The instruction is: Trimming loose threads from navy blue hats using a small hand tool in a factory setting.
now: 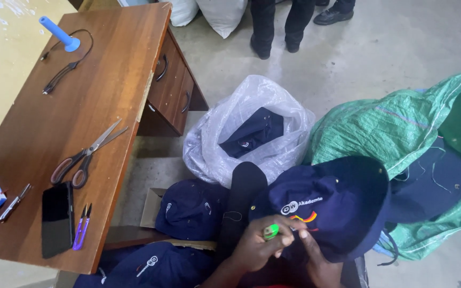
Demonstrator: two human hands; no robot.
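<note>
Navy cap (342,202) with an embroidered front logo sits crown-up in the lap, brim (244,202) pointing up and left. A small bright green tool (271,231) is pinched right against the logo stitching.

hands (284,248) on navy cap (337,205), perhaps lighter (271,231)

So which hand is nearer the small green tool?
Left. The left hand grips the green tool; the right hand pinches the navy hat just beside it.
</note>
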